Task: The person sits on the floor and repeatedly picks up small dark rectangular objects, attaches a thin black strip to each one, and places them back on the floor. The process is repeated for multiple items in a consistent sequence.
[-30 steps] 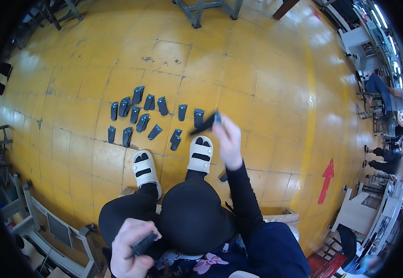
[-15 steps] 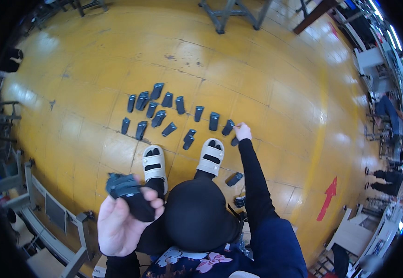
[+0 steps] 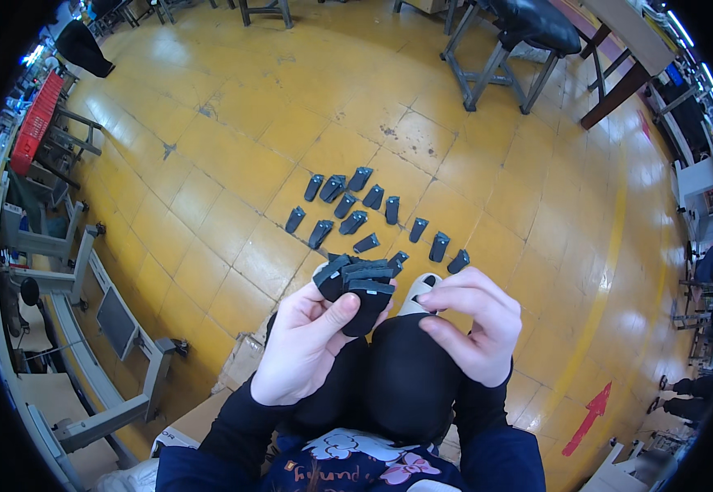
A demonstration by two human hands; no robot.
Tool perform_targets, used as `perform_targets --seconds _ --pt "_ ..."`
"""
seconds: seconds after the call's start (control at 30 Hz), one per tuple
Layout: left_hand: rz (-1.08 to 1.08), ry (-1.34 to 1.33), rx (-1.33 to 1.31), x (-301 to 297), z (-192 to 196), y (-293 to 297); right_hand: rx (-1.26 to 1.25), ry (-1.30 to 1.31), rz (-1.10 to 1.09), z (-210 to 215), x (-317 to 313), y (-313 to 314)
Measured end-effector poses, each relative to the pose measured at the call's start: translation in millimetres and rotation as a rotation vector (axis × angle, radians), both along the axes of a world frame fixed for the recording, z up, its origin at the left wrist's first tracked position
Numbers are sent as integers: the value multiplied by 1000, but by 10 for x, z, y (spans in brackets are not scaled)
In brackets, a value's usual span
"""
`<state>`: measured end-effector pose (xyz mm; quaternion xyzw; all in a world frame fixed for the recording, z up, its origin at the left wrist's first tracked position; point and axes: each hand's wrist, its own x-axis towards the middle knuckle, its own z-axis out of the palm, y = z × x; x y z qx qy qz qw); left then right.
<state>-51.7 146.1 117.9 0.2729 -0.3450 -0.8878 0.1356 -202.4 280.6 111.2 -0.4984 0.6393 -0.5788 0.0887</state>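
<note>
Head view: the person sits w/ knees up, looking down at a yellow tiled floor (image 3: 233, 156). Left hand (image 3: 307, 340) grips a fanned stack of dark plastic parts (image 3: 356, 283), thumb laid across the front piece, fingers wrapped behind. Stack is held just above the knees, centre of frame. Right hand (image 3: 471, 324) sits just beside it, fingers curled inward w/ thumb and forefinger pinched near each other; can't tell if anything small is between them, so whether it's holding something is unclear. It doesn't appear to touch the stack.

On the floor just beyond the hands, more of the same dark parts (image 3: 348, 205) stand in rough rows, approx. a dozen, a few close together at upper left, others spaced out toward the right. A white sandal (image 3: 422, 291) shows between the hands, partly hidden.

Further back: a stool w/ dark seat & metal legs (image 3: 520, 41) upper right, a red crate (image 3: 36, 115) on a rack at left, metal frames (image 3: 110, 320) lower left. Red arrow (image 3: 586, 418) painted on the floor lower right.
</note>
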Motion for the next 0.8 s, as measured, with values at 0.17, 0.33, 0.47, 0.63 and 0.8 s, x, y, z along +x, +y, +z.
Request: perform_targets --seconds 0.17,0.33,0.47,0.63,0.8 --pt "15 -16 -6 67 4 -4 79 -20 -45 48 191 -170" --pt "-36 33 5 128 -37 -43 122 -85 -23 -7 251 -179" --pt "-29 70 19 146 -55 -44 -1 -71 -5 -35 253 -164" --pt "62 140 23 100 -33 -6 -299 -511 -111 -156 295 24" --pt "-253 445 -307 281 -70 0 -414 -184 290 -86 362 146"
